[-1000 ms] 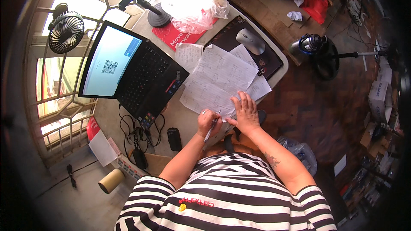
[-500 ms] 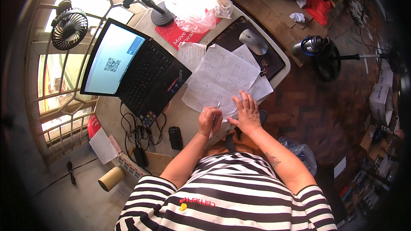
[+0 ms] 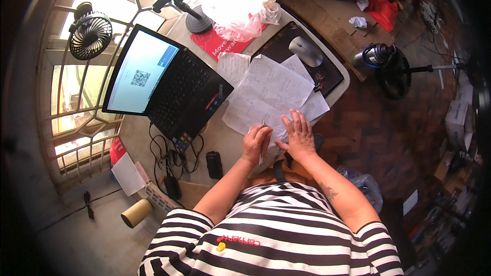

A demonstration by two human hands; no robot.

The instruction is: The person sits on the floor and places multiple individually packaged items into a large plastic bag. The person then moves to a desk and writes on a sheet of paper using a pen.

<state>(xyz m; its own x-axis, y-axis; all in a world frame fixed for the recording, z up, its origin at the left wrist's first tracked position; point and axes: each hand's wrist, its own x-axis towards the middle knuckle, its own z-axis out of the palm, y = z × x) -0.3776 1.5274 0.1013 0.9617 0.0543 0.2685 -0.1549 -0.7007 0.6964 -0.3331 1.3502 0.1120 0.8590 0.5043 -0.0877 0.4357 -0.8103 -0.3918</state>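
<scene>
Several white paper sheets [image 3: 266, 94] with handwriting lie spread on the round table [image 3: 220, 140]. My left hand [image 3: 255, 144] is closed around a pen [image 3: 262, 145] at the near edge of the sheets, the pen's tip on the paper. My right hand [image 3: 299, 135] lies flat, fingers spread, pressing on the sheets just beside the left hand. Both forearms come up from my striped shirt at the bottom.
An open black laptop [image 3: 169, 84] with a lit screen stands left of the papers. Behind are a grey mouse [image 3: 305, 51] on a dark pad, a clear plastic bag [image 3: 238, 7] and a phone stand [image 3: 192, 18]. A small black device [image 3: 214, 164] and cables lie near my left arm. A floor fan [image 3: 383, 64] stands right.
Both hands stay in place on the papers, the pen still in my left hand. Only the view has shifted slightly.
</scene>
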